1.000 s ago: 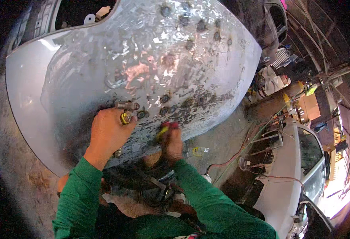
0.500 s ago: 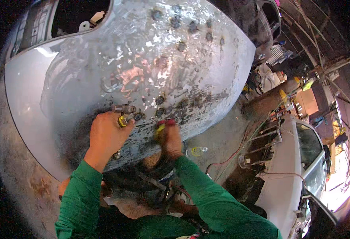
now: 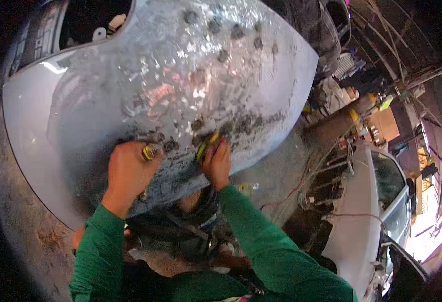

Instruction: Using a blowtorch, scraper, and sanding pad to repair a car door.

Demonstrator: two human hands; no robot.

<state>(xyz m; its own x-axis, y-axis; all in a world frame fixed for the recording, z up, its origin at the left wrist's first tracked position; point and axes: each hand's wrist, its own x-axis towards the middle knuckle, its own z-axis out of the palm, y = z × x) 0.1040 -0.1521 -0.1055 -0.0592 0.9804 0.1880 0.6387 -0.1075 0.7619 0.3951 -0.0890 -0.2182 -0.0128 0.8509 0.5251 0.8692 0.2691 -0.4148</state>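
Note:
A grey car body panel (image 3: 90, 100), scraped to shiny metal in places and dotted with dark burnt spots, spreads in front of me. Near its lower edge my left hand (image 3: 132, 166) is closed around a metal tool with a yellow part (image 3: 149, 152); a short metal end lies against the panel, and the grip hides most of the rest. To the right, my right hand (image 3: 217, 160) is curled round a small yellow object (image 3: 208, 146) at the panel's dark, scuffed strip. Its exact kind cannot be made out.
A light-coloured car body (image 3: 354, 201) with its front stripped stands at the right, with a red hose (image 3: 294, 195) across the floor. Beyond it are a gas cylinder (image 3: 339, 118) and a cardboard box (image 3: 384, 126). A clear bottle (image 3: 248, 187) is beside my right forearm.
My right hand, blurred before, has moved slightly up along the panel with the yellow object. My left hand keeps its hold on the metal tool. The whole view has shifted a little.

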